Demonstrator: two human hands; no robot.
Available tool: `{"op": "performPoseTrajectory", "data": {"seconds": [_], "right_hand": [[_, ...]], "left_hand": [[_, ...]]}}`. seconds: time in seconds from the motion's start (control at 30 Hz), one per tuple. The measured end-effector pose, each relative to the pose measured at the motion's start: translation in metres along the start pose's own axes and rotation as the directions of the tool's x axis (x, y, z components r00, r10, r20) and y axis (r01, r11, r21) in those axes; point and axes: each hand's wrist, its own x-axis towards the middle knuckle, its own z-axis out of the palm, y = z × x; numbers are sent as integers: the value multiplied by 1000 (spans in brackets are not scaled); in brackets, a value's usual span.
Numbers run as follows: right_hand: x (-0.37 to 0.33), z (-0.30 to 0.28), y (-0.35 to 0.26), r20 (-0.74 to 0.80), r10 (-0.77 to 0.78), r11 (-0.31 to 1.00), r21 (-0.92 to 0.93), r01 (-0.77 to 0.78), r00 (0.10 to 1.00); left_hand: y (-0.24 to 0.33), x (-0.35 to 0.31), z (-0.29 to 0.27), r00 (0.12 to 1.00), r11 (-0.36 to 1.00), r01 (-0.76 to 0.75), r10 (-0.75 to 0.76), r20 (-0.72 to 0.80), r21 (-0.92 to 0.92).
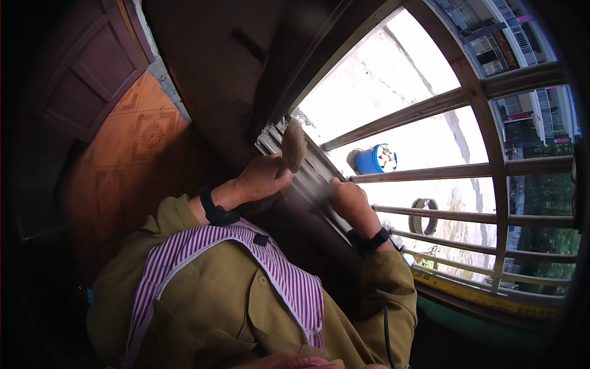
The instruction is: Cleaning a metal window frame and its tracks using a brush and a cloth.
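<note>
My left hand is closed round the lower end of a tan bristly brush. Its oblong head points up and away over the far end of the window track. My right hand is curled at the track, close to the window bars, with the thumb uppermost. Whatever its fingers may grip is hidden, and the patch between my two hands is blurred. Dark bands circle both wrists.
Metal window bars run along the right. Outside them stand a blue bucket with pale pieces in it and a round ring-like object. A brown panelled door and orange tiled floor lie to the left.
</note>
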Motion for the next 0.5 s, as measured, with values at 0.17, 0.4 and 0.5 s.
{"op": "performPoseTrajectory", "data": {"seconds": [0.17, 0.4, 0.5], "right_hand": [[-10, -17, -8, 39, -159, 986, -52, 161, 987], [-6, 20, 18, -154, -204, 979, -60, 197, 967], [3, 15, 12, -189, -209, 976, -101, 193, 960]], "left_hand": [[-19, -17, 38, 965, 997, -29, 8, -263, -76], [0, -20, 57, 872, 992, 125, -101, -479, 19], [7, -16, 58, 871, 988, 149, -146, -469, -31]]}}
